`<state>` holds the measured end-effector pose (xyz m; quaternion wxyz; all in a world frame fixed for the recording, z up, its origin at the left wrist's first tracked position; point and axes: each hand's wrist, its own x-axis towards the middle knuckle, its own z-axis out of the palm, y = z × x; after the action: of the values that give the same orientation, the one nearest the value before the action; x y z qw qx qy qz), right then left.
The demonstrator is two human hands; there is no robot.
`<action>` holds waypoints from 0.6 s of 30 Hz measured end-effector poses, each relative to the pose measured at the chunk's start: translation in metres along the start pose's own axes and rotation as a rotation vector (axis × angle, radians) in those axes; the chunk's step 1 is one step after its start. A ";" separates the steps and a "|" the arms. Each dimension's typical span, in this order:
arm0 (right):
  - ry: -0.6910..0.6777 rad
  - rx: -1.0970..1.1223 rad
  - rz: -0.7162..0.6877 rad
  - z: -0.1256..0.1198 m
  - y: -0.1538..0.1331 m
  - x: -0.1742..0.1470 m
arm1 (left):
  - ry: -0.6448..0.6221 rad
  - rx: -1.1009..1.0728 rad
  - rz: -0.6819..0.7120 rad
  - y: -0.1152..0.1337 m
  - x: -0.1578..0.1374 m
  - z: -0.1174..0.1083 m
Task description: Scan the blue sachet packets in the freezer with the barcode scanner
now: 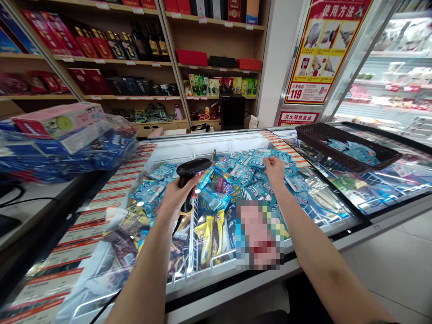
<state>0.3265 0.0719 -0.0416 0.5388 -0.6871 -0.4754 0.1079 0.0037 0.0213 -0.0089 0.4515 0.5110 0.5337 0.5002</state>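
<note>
My left hand is wrapped round the grip of a black handheld barcode scanner, held above the freezer. My right hand pinches the edge of a blue ice cream packet at the back of the freezer. More blue packets lie in a loose layer around and below it. Beneath the scanner, white wire dividers separate yellow-wrapped ice creams from brown and gold ones. A pixelated patch hides part of the front.
The chest freezer's front edge runs below my forearms. A dark brown basket with blue packets stands on the glass at right. Plastic-wrapped blue boxes are stacked at left. Behind are shelves of bottles and gift boxes.
</note>
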 end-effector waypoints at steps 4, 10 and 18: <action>0.146 -0.183 0.083 -0.010 0.009 0.008 | 0.016 -0.009 -0.019 0.002 0.000 0.000; 0.285 -0.412 -0.003 -0.012 0.012 0.006 | 0.046 0.020 -0.024 0.002 0.000 0.001; -0.007 -0.519 -0.243 -0.001 0.000 -0.013 | 0.148 0.110 0.033 0.000 0.004 -0.017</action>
<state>0.3200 0.0617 -0.0457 0.3521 -0.7397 -0.5678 -0.0803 -0.0137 0.0242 -0.0077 0.3739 0.5054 0.5836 0.5140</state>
